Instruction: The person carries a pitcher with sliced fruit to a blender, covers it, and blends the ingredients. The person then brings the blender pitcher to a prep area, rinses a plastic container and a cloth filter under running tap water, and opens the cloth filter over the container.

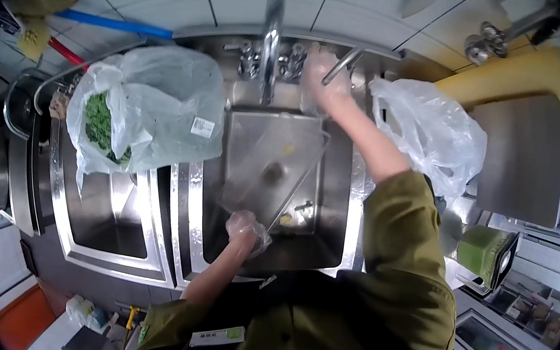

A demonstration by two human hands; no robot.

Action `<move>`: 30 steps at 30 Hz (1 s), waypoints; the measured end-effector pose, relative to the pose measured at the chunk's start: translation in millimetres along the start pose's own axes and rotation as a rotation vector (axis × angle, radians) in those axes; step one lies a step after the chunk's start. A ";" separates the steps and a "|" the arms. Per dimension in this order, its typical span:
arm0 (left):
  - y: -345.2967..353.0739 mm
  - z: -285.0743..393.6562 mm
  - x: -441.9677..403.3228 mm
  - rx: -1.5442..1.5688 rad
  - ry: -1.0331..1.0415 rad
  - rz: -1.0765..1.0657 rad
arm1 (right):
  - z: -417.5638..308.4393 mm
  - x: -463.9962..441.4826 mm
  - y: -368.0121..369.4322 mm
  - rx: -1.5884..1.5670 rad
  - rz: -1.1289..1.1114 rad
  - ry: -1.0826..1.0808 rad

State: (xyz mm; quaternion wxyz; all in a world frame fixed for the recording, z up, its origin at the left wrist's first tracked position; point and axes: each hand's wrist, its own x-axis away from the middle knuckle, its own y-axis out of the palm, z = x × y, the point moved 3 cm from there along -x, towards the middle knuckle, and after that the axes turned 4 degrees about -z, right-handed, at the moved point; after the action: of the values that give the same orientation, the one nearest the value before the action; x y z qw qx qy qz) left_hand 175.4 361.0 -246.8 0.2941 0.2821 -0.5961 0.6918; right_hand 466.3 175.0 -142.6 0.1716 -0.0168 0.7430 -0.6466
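- Plastic film [249, 171]: colourless, see-through.
- Gloves [319, 75]: colourless, see-through.
- Sink [329, 244]: silver-grey.
- Leafy greens [97, 123]: dark green.
- Bag around the greens [178, 89]: milky, translucent; label [202, 128] white.
- Sleeve [406, 225]: plain olive green.
- Wall tiles [259, 4]: pale grey-white, dark joint lines.
- Long rod [117, 23]: bright blue.

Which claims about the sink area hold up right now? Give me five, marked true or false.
1. The left hand and right hand both wear clear plastic gloves. True.
2. The leafy greens are in the translucent plastic bag left of the faucet. True.
3. The right hand is inside that bag. False: it is beside the faucet, to its right.
4. The left hand is behind the faucet. False: it is at the near side of the sink basin.
5. A white label shows on the translucent plastic bag. True.
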 end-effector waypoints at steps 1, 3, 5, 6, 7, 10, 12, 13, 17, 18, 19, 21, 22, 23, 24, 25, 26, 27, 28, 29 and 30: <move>12.3 -2.4 -3.9 0.051 0.025 0.082 | -0.1 -7.8 14.6 -0.039 -0.082 0.061; 43.2 -9.6 -16.9 0.304 0.002 0.168 | -9.5 -11.3 -4.6 0.029 -0.172 0.021; 82.3 -11.9 -32.6 0.713 -0.101 0.169 | -9.2 -5.8 -4.1 0.035 -0.350 0.005; 94.7 -12.3 -34.4 0.802 -0.101 0.199 | -5.9 -3.0 -1.3 0.041 -0.337 -0.023; 99.8 -11.4 -33.1 0.890 -0.099 0.230 | -1.1 1.3 3.0 0.047 -0.323 -0.051; 53.9 -1.8 5.7 0.730 0.011 0.252 | 3.5 5.0 9.8 -0.088 -0.327 0.130; 0.2 5.2 32.5 0.515 0.019 0.079 | -0.4 6.9 9.4 -0.186 -0.338 0.242; 42.6 -5.2 13.3 0.774 -0.046 0.043 | -5.2 9.9 6.0 -0.214 -0.340 0.252; 42.7 -11.9 21.8 1.353 -0.232 -0.059 | -14.1 58.0 21.6 0.091 -0.474 0.059; 20.2 -4.5 38.4 1.749 -0.387 -0.133 | -17.8 66.6 20.9 0.085 -0.540 0.065; 11.5 1.0 48.1 2.139 -0.553 -0.208 | -22.5 73.5 20.8 0.077 -0.605 0.070; 16.9 0.5 47.8 2.177 -0.471 -0.227 | -28.4 67.8 17.8 0.040 -0.541 0.131; 20.3 0.5 47.3 2.192 -0.430 -0.239 | -29.7 58.3 11.6 0.011 -0.418 0.191; 23.1 1.1 46.7 2.187 -0.432 -0.224 | -29.5 48.7 5.0 -0.017 -0.294 0.252; 25.5 2.8 45.6 2.181 -0.431 -0.212 | -27.2 41.7 2.1 -0.052 -0.232 0.274; 28.0 3.4 43.3 2.169 -0.421 -0.206 | -24.9 34.7 -0.7 -0.089 -0.169 0.293; 30.6 3.9 40.8 2.157 -0.410 -0.200 | -21.8 27.6 -0.6 -0.134 -0.167 0.271; 33.6 3.6 37.5 2.143 -0.392 -0.198 | -18.4 19.6 1.5 -0.180 -0.164 0.246; 32.1 3.5 38.0 2.129 -0.406 -0.196 | -8.7 13.3 12.4 -0.233 -0.108 0.168; 30.7 3.4 38.7 2.116 -0.420 -0.194 | 6.6 11.3 30.2 -0.288 -0.054 0.087; 22.0 4.2 43.8 2.101 -0.466 -0.193 | 12.4 8.0 37.0 -0.273 -0.060 0.060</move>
State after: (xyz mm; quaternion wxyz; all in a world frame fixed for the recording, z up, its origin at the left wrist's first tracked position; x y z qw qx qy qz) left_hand 130.0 357.4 -228.4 -0.1623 0.5639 0.2788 0.7602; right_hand 469.4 167.2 -181.6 0.1259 -0.0428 0.8281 -0.5445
